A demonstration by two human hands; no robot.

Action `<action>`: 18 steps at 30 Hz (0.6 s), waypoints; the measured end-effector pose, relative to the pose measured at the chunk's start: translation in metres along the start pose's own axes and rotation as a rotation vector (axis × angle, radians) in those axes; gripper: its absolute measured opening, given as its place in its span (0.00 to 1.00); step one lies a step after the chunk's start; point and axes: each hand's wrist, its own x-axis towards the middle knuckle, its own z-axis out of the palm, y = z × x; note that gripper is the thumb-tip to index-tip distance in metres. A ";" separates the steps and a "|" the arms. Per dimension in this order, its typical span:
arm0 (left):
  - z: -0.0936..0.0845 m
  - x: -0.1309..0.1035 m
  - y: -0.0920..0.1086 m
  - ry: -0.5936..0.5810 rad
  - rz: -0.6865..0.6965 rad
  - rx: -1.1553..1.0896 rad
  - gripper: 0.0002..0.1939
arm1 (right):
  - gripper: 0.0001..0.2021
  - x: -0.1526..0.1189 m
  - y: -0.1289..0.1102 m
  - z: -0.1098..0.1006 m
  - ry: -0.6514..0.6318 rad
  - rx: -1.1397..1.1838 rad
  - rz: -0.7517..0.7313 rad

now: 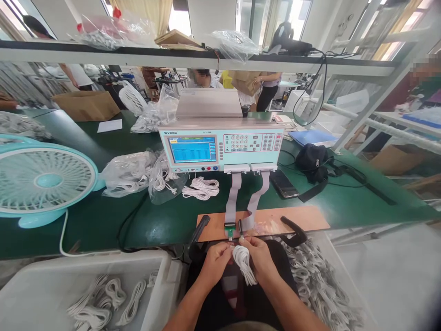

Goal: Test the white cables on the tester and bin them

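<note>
Between my two hands hangs a coiled white cable [243, 263], just below the edge of a copper-coloured board [268, 223]. My left hand [218, 259] is closed, pinching one end of the cable beside a small green adapter [230, 231]. My right hand [259, 257] is closed on the other cable end, near the black connector [240, 225] of the right ribbon. Two grey ribbon cables [234, 191] run up to a tester [222, 147] with a lit blue screen. Whether the plugs sit in the adapters is too small to tell.
A turquoise fan [48, 179] stands at the left. Bagged cables [129, 170] and a loose coil [200, 189] lie left of the ribbons, a phone [284, 184] to their right. Bins of cables flank my lap, a white one [37, 276] at left. Black clamps hold the board. People are beyond the table.
</note>
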 end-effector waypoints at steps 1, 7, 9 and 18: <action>0.002 0.000 -0.003 0.045 -0.004 0.005 0.18 | 0.16 0.000 0.000 0.000 -0.003 -0.005 -0.003; 0.011 0.001 -0.013 0.175 -0.011 -0.043 0.20 | 0.15 -0.005 -0.006 0.003 -0.034 -0.030 -0.031; 0.012 0.001 -0.013 0.201 0.008 -0.044 0.20 | 0.15 -0.006 -0.007 0.004 -0.031 -0.031 -0.026; 0.028 0.001 -0.015 0.323 -0.038 -0.238 0.18 | 0.17 -0.002 -0.002 0.001 -0.065 -0.084 -0.082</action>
